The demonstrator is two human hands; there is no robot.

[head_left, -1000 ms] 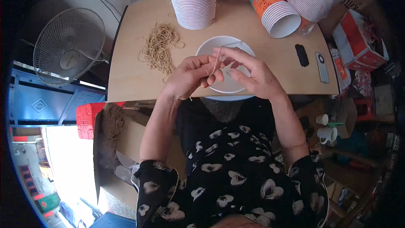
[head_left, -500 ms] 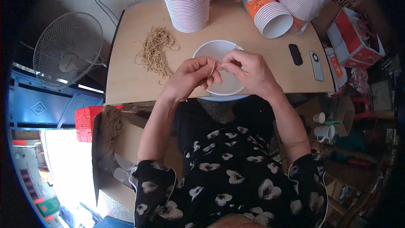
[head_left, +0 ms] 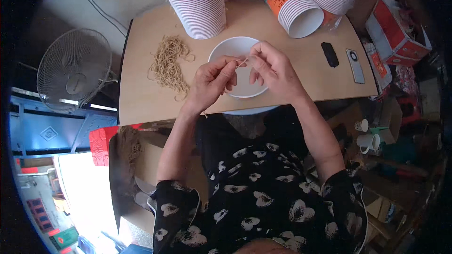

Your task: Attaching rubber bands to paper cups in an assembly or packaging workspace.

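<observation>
Both my hands come together over a white round paper bucket near the table's front edge. My left hand is closed, with thumb and forefinger pinching a thin, light-coloured cord. The cord's other side is pinched between the thumb and fingertips of my right hand, so a short piece stretches between the two. A bit of cord also hangs below my left palm. Left of my hands a loose heap of tan cords lies on the wooden table.
Behind the heap stands a tall stack of orange and white paper buckets. More stacked buckets lie at the back right. On the right rest a black flat object and a phone. A fan stands left of the table.
My head view has shifted slightly. The loop of cord around my left fingers now shows as a short strand pulled between both hands, and my left fingers are more curled.
</observation>
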